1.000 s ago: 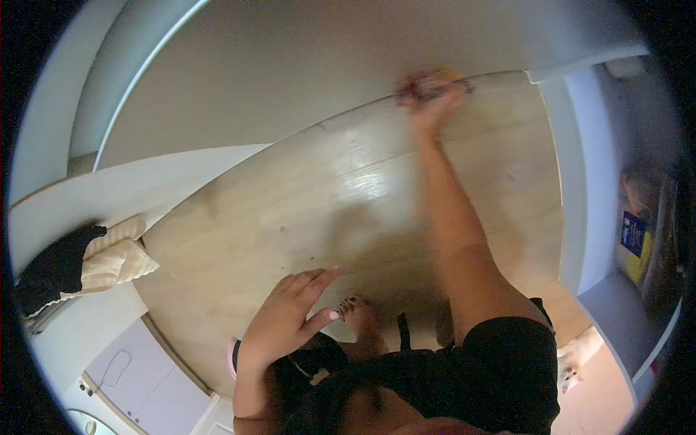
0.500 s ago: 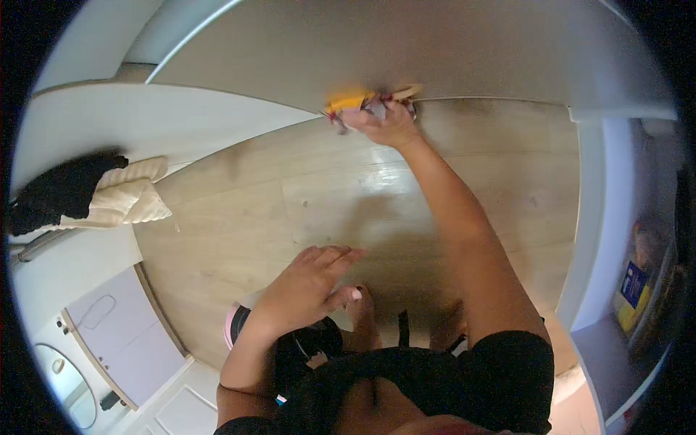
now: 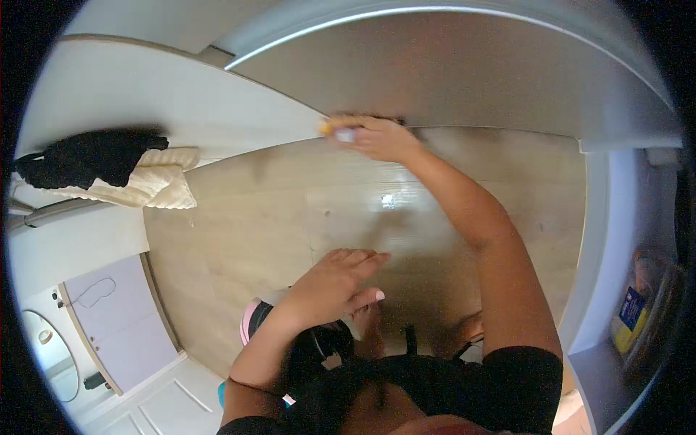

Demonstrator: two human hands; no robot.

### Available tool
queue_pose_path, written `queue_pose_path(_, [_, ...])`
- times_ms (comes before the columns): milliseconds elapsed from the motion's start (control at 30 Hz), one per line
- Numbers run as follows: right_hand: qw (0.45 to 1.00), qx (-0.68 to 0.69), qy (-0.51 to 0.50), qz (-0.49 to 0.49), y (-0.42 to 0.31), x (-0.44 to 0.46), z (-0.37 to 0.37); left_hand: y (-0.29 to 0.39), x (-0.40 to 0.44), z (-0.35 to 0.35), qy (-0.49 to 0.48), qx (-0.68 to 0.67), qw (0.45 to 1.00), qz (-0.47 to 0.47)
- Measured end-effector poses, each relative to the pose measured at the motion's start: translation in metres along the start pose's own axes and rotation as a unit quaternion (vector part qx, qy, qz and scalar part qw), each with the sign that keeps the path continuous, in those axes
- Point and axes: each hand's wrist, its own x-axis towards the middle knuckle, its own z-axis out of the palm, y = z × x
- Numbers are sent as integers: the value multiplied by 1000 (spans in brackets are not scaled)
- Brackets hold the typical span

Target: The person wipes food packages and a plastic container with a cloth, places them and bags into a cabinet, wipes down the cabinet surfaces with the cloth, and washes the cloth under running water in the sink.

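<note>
My right hand (image 3: 383,141) is closed on a crumpled cloth (image 3: 339,130), yellow and pale with darker parts, mostly hidden by the fingers and smeared by motion. It presses against the lower part of a grey-brown upright panel (image 3: 464,72), close to the corner with the white wall (image 3: 181,94). My left hand (image 3: 335,284) hovers over the wooden floor (image 3: 239,217) near my foot, fingers extended, thumb apart, holding nothing.
Black and cream cloths (image 3: 94,159) hang from a rail at the left. A lilac cabinet (image 3: 123,319) and a round mirror (image 3: 54,355) show at lower left. On the right, a pale shelf unit (image 3: 598,239) holds a yellow and blue package (image 3: 629,319).
My right hand has swept leftward along the panel with the cloth, towards the corner. My left hand has shifted slightly right, still open. The camera view has turned and tilted.
</note>
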Motion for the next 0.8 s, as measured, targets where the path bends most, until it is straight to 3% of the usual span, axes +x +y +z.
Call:
queue_pose_path(67, [999, -27, 15, 8, 2, -39, 36, 1, -3, 0, -15, -22, 999, -17])
queue_pose_path(167, [994, 67, -79, 37, -3, -78, 32, -3, -5, 12, -43, -19, 999, -18])
queue_pose_path(233, [980, 57, 164, 96, 10, -52, -2, -1, -2, 12, -63, -29, 997, -13])
queue_pose_path(333, [967, 136, 122, 177, 11, -26, -31, 3, 6, 9, -77, -15, 997, -23])
queue_pose_path(400, [982, -27, 143, 118, 18, -29, -34, 10, 13, 6, -75, 7, 997, -27])
queue_pose_path(433, [998, 9, 32, 45, 22, -48, -21, 13, 17, 2, -70, 0, 997, -31])
queue_pose_path(467, [998, 0, 26, 53, 27, -77, -9, 15, 20, 1, -63, -7, 997, -35])
queue_pose_path(533, [993, 40, 19, 106, 39, -151, -6, 19, 23, 1, -81, -19, 996, -29])
queue_pose_path(567, [955, 137, -95, 244, 46, -187, -18, 20, 25, 3, -95, -38, 994, -36])
queue_pose_path(633, [802, 309, -102, 500, 63, -240, -58, 20, 25, 8, -106, -20, 993, -41])
queue_pose_path(700, [834, 190, -49, 516, 80, -310, -69, 23, 30, 9, -109, -2, 993, -55])
queue_pose_path(733, [914, -6, -100, 394, 87, -350, -57, 27, 32, 8, -110, 11, 991, -76])
queue_pose_path(800, [852, -60, -106, 510, 91, -371, -81, 33, 38, 9, -115, 24, 989, -93])
